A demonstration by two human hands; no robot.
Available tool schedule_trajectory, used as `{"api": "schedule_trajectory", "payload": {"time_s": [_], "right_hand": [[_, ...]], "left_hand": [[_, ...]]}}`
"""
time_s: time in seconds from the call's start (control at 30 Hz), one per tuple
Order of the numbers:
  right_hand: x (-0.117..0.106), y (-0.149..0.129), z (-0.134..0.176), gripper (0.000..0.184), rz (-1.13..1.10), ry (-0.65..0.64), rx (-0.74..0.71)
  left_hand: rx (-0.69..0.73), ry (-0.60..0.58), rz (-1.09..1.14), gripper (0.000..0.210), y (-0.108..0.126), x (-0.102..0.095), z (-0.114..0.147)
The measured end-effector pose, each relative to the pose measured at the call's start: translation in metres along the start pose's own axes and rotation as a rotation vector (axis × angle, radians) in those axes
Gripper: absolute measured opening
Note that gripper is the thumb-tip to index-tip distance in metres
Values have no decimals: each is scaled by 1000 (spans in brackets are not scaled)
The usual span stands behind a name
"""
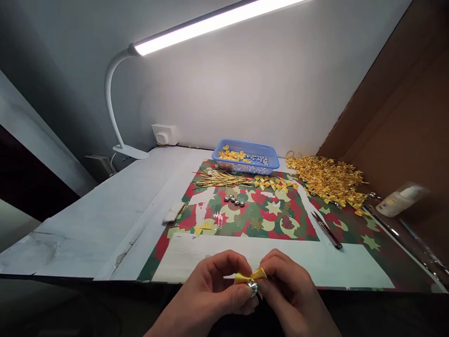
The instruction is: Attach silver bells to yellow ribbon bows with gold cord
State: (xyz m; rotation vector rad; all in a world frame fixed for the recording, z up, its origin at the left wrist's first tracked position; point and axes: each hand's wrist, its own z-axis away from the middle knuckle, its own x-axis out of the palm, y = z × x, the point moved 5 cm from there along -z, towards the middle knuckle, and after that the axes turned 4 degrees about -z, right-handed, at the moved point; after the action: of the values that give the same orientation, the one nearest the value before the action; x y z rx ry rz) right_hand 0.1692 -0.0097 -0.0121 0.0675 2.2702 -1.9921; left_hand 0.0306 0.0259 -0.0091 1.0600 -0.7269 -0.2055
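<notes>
At the front edge of the table both my hands meet around a small gold ribbon bow (242, 278) with a silver jingle bell (252, 286) just below its middle. My left hand (219, 288) pinches the bell and the bow's left side between thumb and fingers. On the other side, my right hand (289, 285) has its thumb and forefinger closed on the bow's right loop. Whether a twist tie runs between bow and bell is hidden by my fingers. Beyond my hands lie several loose silver bells (234, 201) and a bundle of gold ties (222, 179).
A blue basket (245, 169) holds bows and bells at the back. Gold bows (275, 183) lie before it, with a large heap of bows (326, 180) to the right. Tweezers (327, 230), a white bottle (400, 201) and a folded white pad (173, 213) lie about. A lamp (110, 93) stands left.
</notes>
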Motion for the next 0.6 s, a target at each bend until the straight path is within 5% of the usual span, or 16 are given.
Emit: {"api": "schedule_trajectory", "payload": {"time_s": [0.43, 0.6], "right_hand": [[-2, 2, 1, 34, 98, -19, 91], [-9, 5, 0, 23, -156, -69, 134]], "left_hand": [[147, 126, -368, 11, 7, 0, 9], [132, 105, -314, 14, 8, 0, 10]]}}
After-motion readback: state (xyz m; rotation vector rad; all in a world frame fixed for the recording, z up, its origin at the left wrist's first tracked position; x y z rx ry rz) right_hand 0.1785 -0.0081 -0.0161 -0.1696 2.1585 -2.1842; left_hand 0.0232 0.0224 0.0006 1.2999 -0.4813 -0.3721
